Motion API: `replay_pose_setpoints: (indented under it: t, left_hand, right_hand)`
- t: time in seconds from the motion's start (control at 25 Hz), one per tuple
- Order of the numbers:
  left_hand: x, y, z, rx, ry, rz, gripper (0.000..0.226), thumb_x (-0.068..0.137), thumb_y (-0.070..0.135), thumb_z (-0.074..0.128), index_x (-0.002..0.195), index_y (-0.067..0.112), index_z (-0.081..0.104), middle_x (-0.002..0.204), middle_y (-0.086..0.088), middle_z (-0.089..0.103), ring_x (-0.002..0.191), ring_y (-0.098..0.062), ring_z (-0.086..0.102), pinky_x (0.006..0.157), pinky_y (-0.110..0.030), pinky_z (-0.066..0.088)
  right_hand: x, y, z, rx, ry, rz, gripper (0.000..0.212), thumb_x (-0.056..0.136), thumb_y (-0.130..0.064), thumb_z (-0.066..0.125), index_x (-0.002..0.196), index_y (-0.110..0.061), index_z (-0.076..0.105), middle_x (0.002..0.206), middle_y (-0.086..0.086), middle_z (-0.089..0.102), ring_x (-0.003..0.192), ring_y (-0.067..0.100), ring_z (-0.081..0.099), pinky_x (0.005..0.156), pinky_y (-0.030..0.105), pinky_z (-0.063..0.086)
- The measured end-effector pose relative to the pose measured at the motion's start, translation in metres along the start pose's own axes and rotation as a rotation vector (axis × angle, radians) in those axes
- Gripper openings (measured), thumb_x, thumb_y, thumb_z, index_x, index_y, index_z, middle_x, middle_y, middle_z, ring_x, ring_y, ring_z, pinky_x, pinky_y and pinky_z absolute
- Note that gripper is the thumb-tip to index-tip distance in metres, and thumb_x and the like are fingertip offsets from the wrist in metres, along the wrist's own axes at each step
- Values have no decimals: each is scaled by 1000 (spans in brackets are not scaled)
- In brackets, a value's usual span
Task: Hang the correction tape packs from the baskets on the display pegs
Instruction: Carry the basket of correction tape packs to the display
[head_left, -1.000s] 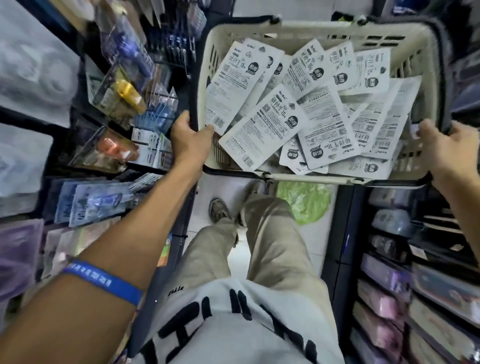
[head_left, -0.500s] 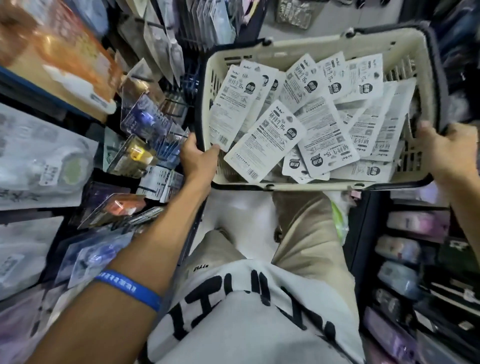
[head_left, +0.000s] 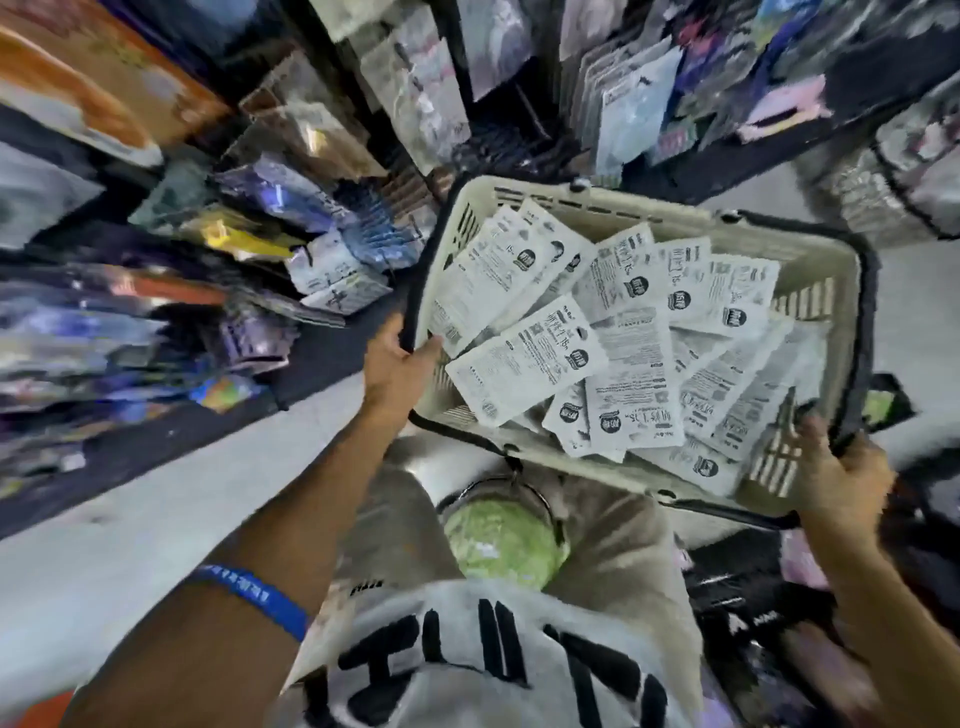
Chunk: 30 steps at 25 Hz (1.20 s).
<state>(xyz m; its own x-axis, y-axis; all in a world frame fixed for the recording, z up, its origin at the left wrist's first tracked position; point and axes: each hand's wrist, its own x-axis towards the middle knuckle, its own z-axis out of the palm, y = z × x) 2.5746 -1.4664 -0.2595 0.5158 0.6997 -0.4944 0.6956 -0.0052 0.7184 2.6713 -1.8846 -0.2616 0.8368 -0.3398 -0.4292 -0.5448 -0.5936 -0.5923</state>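
Crowded display racks are closing around us as our left hand and right hand are gripping the tilted basket, so the loose correction tape packs inside risk sliding out.

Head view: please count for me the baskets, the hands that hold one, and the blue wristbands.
Baskets: 1, the cream basket
Hands holding it: 2, left hand and right hand
Blue wristbands: 1, the wristband on the left arm
Total: 4
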Motion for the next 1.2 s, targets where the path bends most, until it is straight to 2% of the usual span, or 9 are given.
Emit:
replay_pose_setpoints:
  t: [0.04,0.16,0.28,0.4,0.52,0.72,0.88,1.04,1.2]
  left_hand:
    - [-11,-4,-5,-14,47,-26,29,90,2,71,118,-2,65,111,-11,72,75,15,66,73,-8,53]
    - [-39,-30,-33,-79,195,-146,15,88,4,74,98,14,68,100,-7,74,87,-17,70,85,-33,59]
    - [-67,-70,-77,-110,312,-244,28,83,4,76,76,28,63,78,10,69,75,-15,64,71,-24,53]
    - [-90,-125,-118,-143,397,-361,21,83,4,75,81,23,65,78,5,68,76,-19,63,66,-23,53]
    - [-99,-197,-164,-113,460,-486,11,84,12,73,92,16,68,84,-4,71,81,-28,66,71,-34,56]
    - [-73,-319,-208,-42,464,-614,10,85,16,69,81,19,60,69,6,64,69,-24,59,60,-29,40]
    - [-9,-455,-183,-71,473,-626,26,92,36,67,84,12,61,74,-7,66,72,-30,61,65,-34,43]
    - [58,-560,-127,-106,462,-641,64,91,69,53,75,8,59,70,-9,64,70,-29,60,62,-35,43]
    - [99,-616,-53,55,380,-732,76,97,72,28,114,7,63,116,-20,66,112,-40,61,91,-43,42]
  right_hand:
    - [8,-5,2,-19,-48,-17,63,88,-62,53,102,-1,65,98,30,68,89,28,62,82,57,51]
    - [9,-28,20,-58,-158,-145,51,91,-56,52,93,-6,63,91,27,68,85,34,66,73,52,52]
    - [-14,-47,50,-113,-250,-241,53,92,-57,53,87,-5,59,84,28,68,76,35,67,68,53,54]
    - [-52,-56,92,-193,-378,-318,50,95,-55,53,87,-6,61,81,24,68,74,38,68,67,55,58]
    - [-103,-56,155,-206,-441,-440,47,97,-50,53,82,-7,61,71,15,65,64,28,61,60,42,53]
    - [-141,-7,285,-280,-536,-404,38,98,-41,58,95,-4,69,78,17,69,74,31,63,67,36,46]
    - [-119,69,421,-344,-572,-463,40,100,-38,59,99,1,68,81,21,69,81,36,66,74,41,51]
    - [-70,135,518,-362,-521,-472,32,98,-40,60,80,-14,62,57,-9,60,62,22,66,50,21,42]
    - [-26,183,560,-368,-484,-547,34,99,-34,60,74,-12,53,67,8,60,70,31,61,67,33,41]
